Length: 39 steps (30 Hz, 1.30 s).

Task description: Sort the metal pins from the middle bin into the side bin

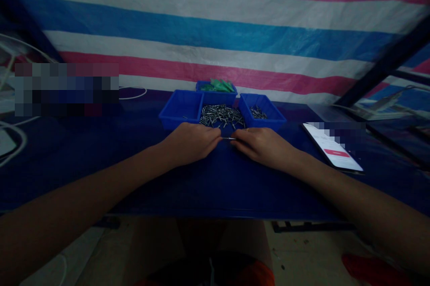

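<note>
Holds thin pin (229, 138) between both hands, just on near side of pile (220, 115) of small metal pieces. Grasps one end with left hand (193, 143), grip closed on pin, fingers curled. Grasps other end with right hand (264, 143), grip also closed on pin, fingers curled. Spans the small gap between hands, roughly level, above blue tabletop (201, 187). Can't tell exact shape of pin ends, covered by fingertips.

Rests on tabletop around pile: left bin (178, 120) just left, blue, mostly bare inside, small piece visible near bottom; right bin (268, 116) just right, blue, with loose metal pieces inside; back bin (218, 96) just behind, blue, with green packets (221, 85) on top. Lies lit up, well right of pile and a bit nearer: phone (336, 151), screen partly pixelated, red band visible.

Hangs behind pile and bins: striped sheet (215, 31), pink, white and blue. Loops left of pile, farther back: white cable (134, 97). Is blurred out by pixel blocks far left of pile. Lies on floor (302, 254), nearer than pile and to right, below tabletop: red cloth (372, 268).
</note>
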Motion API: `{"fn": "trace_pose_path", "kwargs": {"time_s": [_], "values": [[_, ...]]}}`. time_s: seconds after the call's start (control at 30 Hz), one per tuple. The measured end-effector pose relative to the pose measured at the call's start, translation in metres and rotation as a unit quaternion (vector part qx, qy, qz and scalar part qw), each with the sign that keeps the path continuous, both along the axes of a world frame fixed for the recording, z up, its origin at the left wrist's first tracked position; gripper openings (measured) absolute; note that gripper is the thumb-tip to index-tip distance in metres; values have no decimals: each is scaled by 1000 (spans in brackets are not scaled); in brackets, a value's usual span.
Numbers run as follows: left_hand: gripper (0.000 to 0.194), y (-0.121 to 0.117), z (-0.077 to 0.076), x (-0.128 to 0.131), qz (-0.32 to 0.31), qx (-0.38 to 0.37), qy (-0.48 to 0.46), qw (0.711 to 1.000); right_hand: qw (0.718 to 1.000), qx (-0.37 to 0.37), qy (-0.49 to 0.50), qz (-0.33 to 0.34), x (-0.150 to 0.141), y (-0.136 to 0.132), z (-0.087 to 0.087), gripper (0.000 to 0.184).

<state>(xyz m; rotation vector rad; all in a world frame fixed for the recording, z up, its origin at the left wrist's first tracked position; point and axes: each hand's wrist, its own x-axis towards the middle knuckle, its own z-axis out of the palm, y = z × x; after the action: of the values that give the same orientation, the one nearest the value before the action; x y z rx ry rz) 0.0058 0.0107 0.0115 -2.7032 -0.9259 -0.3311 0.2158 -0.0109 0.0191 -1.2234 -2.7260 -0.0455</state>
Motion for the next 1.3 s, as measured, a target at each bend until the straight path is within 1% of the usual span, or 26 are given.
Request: {"fn": "trace_pose_path", "kwargs": {"time_s": [0.2, 0.3, 0.43, 0.57, 0.73, 0.87, 1.0, 1.13, 1.23, 1.3], "values": [[24, -1, 2, 1, -6, -7, -10, 1000, 1000, 4, -3, -2, -1, 0, 0, 34], [21, -1, 1, 0, -35, -1, -30, 999, 1000, 0, -4, 13, -1, 0, 0, 35], [21, 1, -2, -2, -83, 10, -39, 996, 999, 5, -2, 34, -1, 0, 0, 36], [21, 1, -2, -2, -104, 28, -52, 993, 999, 9, -5, 42, -1, 0, 0, 35], [23, 1, -2, -3, -140, 69, -62, 986, 997, 23, -5, 68, 0, 1, -1, 37], [26, 0, -1, -4, -167, 78, -61, 981, 997, 19, -6, 76, 0, 1, -1, 39], [24, -2, 2, -4, -178, 77, -39, 980, 997, 19, -4, 81, 1, 2, -3, 38], [21, -4, 2, -4, -181, 59, -55, 980, 997, 13, -5, 79, 1, 1, -3, 37], [16, -5, 2, -3, -176, 46, -72, 981, 997, 3, -15, 75, 1, 0, -1, 36], [13, -5, 2, -3, -161, 44, -68, 984, 997, -2, -18, 73, 0, 0, 0, 36]]}}
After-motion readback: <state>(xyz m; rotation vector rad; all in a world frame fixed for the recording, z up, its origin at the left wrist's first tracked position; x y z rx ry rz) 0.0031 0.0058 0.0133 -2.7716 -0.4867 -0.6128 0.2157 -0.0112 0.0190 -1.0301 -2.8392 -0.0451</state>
